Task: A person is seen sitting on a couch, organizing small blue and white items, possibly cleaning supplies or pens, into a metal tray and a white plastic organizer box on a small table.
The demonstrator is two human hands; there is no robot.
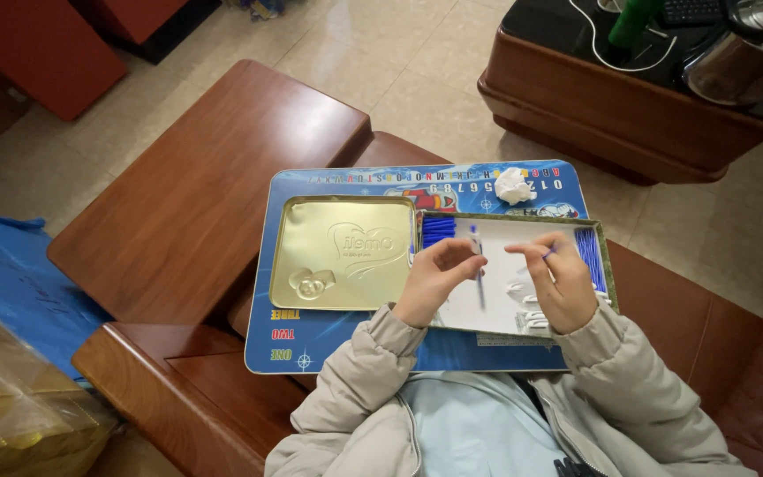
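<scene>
The left hand (434, 278) pinches a blue pen (478, 265) upright over the tin box (607, 256). The right hand (558, 278), just beside it, pinches a small blue piece (547, 253). The gold lid (343, 252) lies left of both.

A home living room: a polished wooden armchair (214, 194) on a beige tiled floor (417, 71), with a tea table (629, 115) holding a kettle (735, 53) at two o'clock.

left hand (434, 278) covers part of pen (478, 274) | right hand (560, 281) hides small white pieces (523, 305), kind unclear | thin blue item in right fingertips too small to tell | 1 o'clock: kettle (744, 53) cut by edge | 8 o'clock: yellow bag (11, 397) cropped
</scene>
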